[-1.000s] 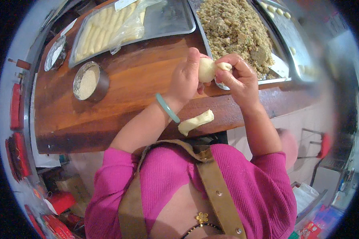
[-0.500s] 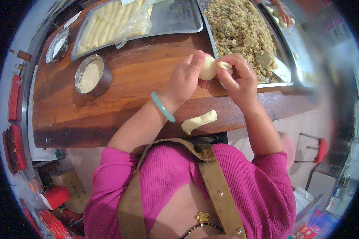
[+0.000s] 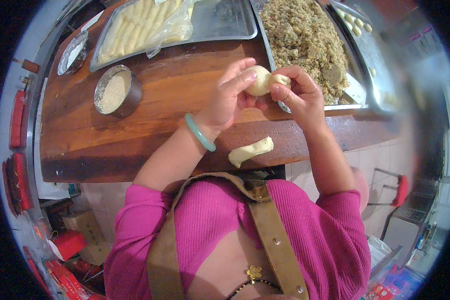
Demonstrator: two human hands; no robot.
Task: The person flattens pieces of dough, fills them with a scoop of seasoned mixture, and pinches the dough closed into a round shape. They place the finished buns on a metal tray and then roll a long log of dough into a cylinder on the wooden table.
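Note:
Between my two hands is a pale, rounded dough ball (image 3: 258,82), held above the table beside the filling tray. My left hand (image 3: 230,95), with a green bangle at the wrist, cups the ball, its thumb on top. The fingers of my right hand (image 3: 301,95) pinch a small twisted knob of dough (image 3: 280,80) at the ball's right side. A loose piece of dough (image 3: 251,151) lies near the table's front edge, below my hands. Just beyond my right hand is a heap of crumbly filling (image 3: 305,42).
On the wooden table (image 3: 175,100) stands a round tin of seeds (image 3: 116,92), with a bowl of white powder (image 3: 74,52) behind it. A metal tray (image 3: 225,22) holds long dough rolls (image 3: 135,30) partly under plastic. At the far right, another tray (image 3: 375,55) carries several small dough balls (image 3: 357,22).
My left fingers have opened and shifted around the ball, while my right hand keeps its pinch. The other person's hand over the far right tray has left the view.

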